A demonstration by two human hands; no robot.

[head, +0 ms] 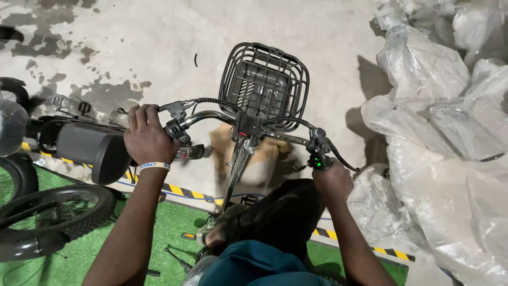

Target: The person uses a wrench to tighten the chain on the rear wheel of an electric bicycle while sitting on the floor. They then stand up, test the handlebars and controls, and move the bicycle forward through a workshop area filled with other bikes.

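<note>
Person stands astride an electric bike, both hands on the handlebar [222, 117]. Left hand [148, 139] wrapped closed over the left grip beside the switch cluster [177, 130]. Right hand [332, 179] closed around the right grip, just below the lit green display [316, 161]. Bar's long axis runs left-right across the view, right end lower and nearer the body. Black wire basket [264, 85] sits ahead of the stem, between the hands. Plastic-wrapped bundles [439, 122] at right; loose tyre [53, 214] on the green mat at left.
</note>
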